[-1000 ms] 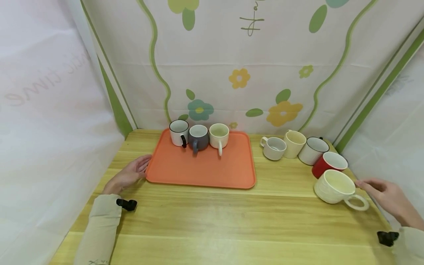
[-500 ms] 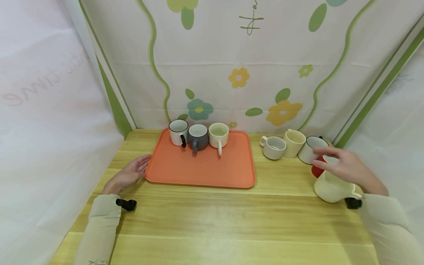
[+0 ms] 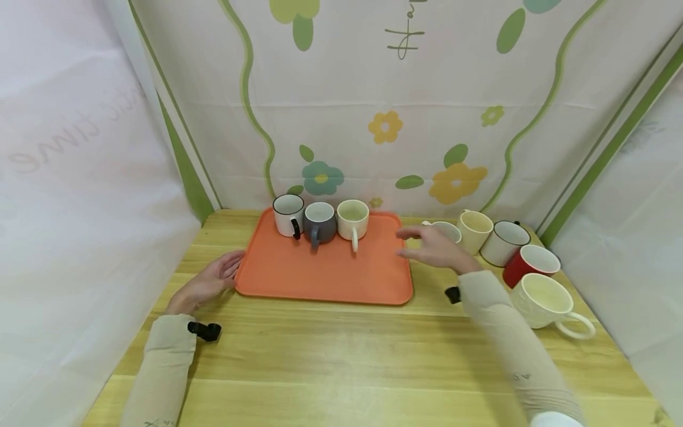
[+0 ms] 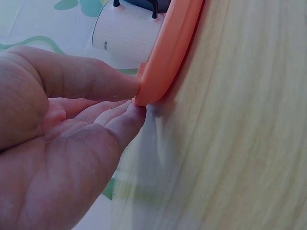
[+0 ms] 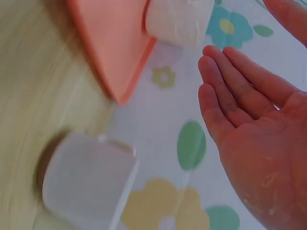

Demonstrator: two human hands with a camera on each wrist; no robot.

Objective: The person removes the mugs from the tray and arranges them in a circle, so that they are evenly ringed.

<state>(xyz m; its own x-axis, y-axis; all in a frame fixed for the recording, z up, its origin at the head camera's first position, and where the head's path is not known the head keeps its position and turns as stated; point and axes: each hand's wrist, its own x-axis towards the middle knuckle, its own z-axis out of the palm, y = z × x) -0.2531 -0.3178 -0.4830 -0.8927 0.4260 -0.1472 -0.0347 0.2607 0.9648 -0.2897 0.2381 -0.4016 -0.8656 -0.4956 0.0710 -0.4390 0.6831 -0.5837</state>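
My left hand (image 3: pixel 209 280) rests against the left edge of an orange tray (image 3: pixel 325 273). In the left wrist view its thumb and fingertips touch the rim, fingers fairly straight. My right hand (image 3: pixel 432 246) hovers at the tray's right edge, fingers extended, holding nothing; the right wrist view shows its bare palm. Behind it, a small white cup (image 3: pixel 448 229) is partly hidden. Along the tray's back stand a white mug with black rim (image 3: pixel 286 222), a dark grey mug (image 3: pixel 322 228) and a cream mug (image 3: pixel 352 225), handles toward me.
Curving along the table's right side stand a pale yellow cup (image 3: pixel 474 234), a white mug with dark rim (image 3: pixel 500 248), a red mug (image 3: pixel 516 270) and a large cream cup (image 3: pixel 539 308). A patterned cloth (image 3: pixel 331 136) hangs behind the wooden table (image 3: pixel 320 362).
My right hand has swept left from beside the large cream cup, over the red mug, to the tray's right edge. The left hand, the tray and the mugs have stayed in place.
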